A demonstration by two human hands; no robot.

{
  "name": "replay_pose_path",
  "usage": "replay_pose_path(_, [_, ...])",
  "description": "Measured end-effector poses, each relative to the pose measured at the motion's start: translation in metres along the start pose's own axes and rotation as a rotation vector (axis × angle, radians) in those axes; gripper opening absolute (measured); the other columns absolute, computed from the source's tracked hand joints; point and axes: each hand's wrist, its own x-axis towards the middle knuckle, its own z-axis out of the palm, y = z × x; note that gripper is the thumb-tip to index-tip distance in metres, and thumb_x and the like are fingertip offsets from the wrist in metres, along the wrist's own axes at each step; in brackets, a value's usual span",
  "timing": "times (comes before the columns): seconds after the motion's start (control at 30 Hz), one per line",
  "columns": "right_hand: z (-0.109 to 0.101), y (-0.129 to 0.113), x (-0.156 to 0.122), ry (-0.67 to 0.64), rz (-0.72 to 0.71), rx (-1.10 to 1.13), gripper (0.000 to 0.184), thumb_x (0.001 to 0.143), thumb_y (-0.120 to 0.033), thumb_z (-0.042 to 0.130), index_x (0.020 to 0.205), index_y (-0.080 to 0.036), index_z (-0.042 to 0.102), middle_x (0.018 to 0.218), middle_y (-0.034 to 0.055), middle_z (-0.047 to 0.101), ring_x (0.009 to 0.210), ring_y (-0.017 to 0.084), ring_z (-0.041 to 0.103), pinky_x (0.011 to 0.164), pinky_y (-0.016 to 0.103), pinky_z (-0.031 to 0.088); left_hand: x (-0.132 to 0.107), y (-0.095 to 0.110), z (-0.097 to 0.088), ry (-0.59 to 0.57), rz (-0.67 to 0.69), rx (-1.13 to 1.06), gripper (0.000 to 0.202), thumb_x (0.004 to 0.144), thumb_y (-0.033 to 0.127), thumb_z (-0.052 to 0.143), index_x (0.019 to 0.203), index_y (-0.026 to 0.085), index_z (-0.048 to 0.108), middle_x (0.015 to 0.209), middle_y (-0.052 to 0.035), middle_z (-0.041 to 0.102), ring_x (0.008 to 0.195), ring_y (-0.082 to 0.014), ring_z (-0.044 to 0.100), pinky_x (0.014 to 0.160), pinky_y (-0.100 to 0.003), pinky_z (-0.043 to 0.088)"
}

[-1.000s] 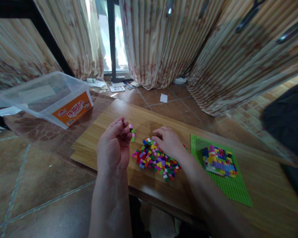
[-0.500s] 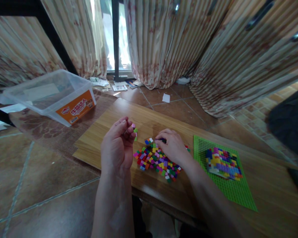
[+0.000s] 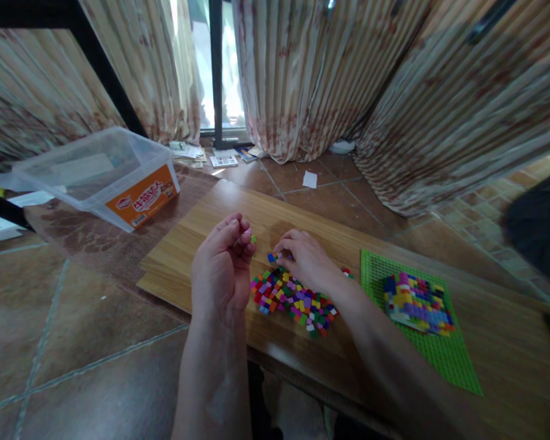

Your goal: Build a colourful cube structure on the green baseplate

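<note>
My left hand (image 3: 223,263) is raised palm-up over the wooden table, its fingers curled closed. Small pink and green building bricks (image 3: 253,239) show at its fingertips, mostly hidden by the fingers. Just right of it, my right hand (image 3: 308,260) is palm-down, thumb and fingers pinched on a small cluster of blue, orange and white bricks (image 3: 272,258). The fingers cover part of that cluster. Under and in front of this hand spreads a loose pile of multicoloured bricks (image 3: 282,293).
To the right, a green baseplate (image 3: 440,360) carries a block built from coloured bricks (image 3: 419,305). A clear plastic bin (image 3: 96,195) with an orange label stands beyond the table (image 3: 183,244) at left. Papers (image 3: 223,161) lie on the floor near the curtains.
My right hand has shifted left and its fingers have closed over the blue and white brick cluster beside it. The left hand keeps its curled pose; the view has turned slightly.
</note>
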Motion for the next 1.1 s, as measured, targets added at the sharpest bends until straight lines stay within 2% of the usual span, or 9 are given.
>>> replay_pose_path(0.17, [-0.004,-0.004,-0.008,0.088,-0.045,-0.022,0.008,0.086,-0.014,0.061,0.091,-0.017,0.066,0.099,0.0070,0.067,0.097,0.022,0.057,0.086,0.034,0.042,0.002,-0.003,-0.002,-0.004,0.026,0.056,0.006,0.075,0.010,0.063,0.080,0.012,0.065,0.070,0.0015,0.062,0.050,-0.0023,0.052,0.049,-0.012,0.042])
replay_pose_path(0.27, [-0.017,-0.012,-0.026,0.214,0.040,0.095,0.011,0.090,-0.016,0.055,0.096,-0.019,0.063,0.096,0.0052,0.068,0.092,0.020,0.062,0.082,0.033,0.044,0.001,-0.009,-0.003,-0.042,0.101,0.285,0.011,0.072,0.020,0.070,0.081,0.013,0.067,0.073,0.0001,0.065,0.056,-0.0053,0.055,0.051,-0.015,0.042])
replay_pose_path(0.37, [-0.035,-0.019,-0.051,0.344,0.089,0.252,0.012,0.090,-0.019,0.055,0.097,-0.023,0.063,0.095,0.0027,0.070,0.089,0.018,0.065,0.080,0.031,0.047,-0.005,-0.020,0.003,-0.218,0.082,0.545,0.018,0.070,0.027,0.075,0.082,0.015,0.070,0.076,-0.0015,0.067,0.063,-0.0094,0.058,0.055,-0.018,0.044])
replay_pose_path(0.5, [-0.048,-0.020,-0.082,0.471,0.175,0.463,0.011,0.087,-0.023,0.060,0.095,-0.024,0.068,0.091,0.0021,0.071,0.086,0.018,0.067,0.078,0.031,0.050,-0.019,-0.036,0.015,-0.504,-0.053,0.629,0.014,0.071,0.025,0.074,0.080,0.014,0.072,0.075,-0.0025,0.068,0.064,-0.0111,0.058,0.060,-0.021,0.046])
replay_pose_path(0.63, [-0.048,-0.013,-0.107,0.612,0.295,0.778,0.013,0.082,-0.024,0.066,0.095,-0.023,0.069,0.088,0.0021,0.073,0.081,0.018,0.068,0.074,0.031,0.053,-0.031,-0.052,0.024,-0.646,-0.115,0.630,0.012,0.072,0.021,0.074,0.082,0.014,0.073,0.073,-0.0025,0.069,0.065,-0.0116,0.059,0.063,-0.022,0.047])
replay_pose_path(0.77, [-0.050,-0.006,-0.126,0.714,0.329,0.884,0.013,0.079,-0.022,0.069,0.092,-0.023,0.070,0.088,0.0010,0.073,0.081,0.016,0.068,0.077,0.030,0.054,-0.041,-0.076,0.032,-0.782,-0.097,0.645,0.013,0.074,0.022,0.074,0.084,0.016,0.073,0.081,-0.0040,0.071,0.076,-0.0146,0.063,0.074,-0.026,0.048])
replay_pose_path(0.83, [-0.053,-0.002,-0.136,0.751,0.346,0.911,0.014,0.079,-0.021,0.069,0.093,-0.024,0.069,0.088,0.0009,0.073,0.082,0.016,0.068,0.078,0.031,0.054,-0.048,-0.088,0.036,-0.809,-0.081,0.659,0.012,0.075,0.022,0.073,0.085,0.016,0.073,0.081,-0.0033,0.071,0.077,-0.0144,0.062,0.075,-0.026,0.048])
replay_pose_path(0.93, [-0.056,0.008,-0.153,0.750,0.332,0.949,0.021,0.079,-0.021,0.069,0.100,-0.024,0.069,0.089,0.0006,0.073,0.081,0.015,0.068,0.078,0.031,0.055,-0.058,-0.105,0.042,-0.811,-0.111,0.663,0.012,0.077,0.025,0.072,0.085,0.016,0.073,0.077,-0.0018,0.068,0.069,-0.0121,0.058,0.067,-0.023,0.046])
replay_pose_path(1.1, [-0.056,0.026,-0.177,0.736,0.325,0.953,0.022,0.082,-0.024,0.068,0.104,-0.025,0.069,0.087,0.0001,0.070,0.078,0.014,0.064,0.074,0.029,0.053,-0.075,-0.125,0.049,-0.817,-0.276,0.622,0.016,0.075,0.029,0.074,0.083,0.015,0.072,0.072,-0.0013,0.066,0.062,-0.0091,0.056,0.061,-0.020,0.046])
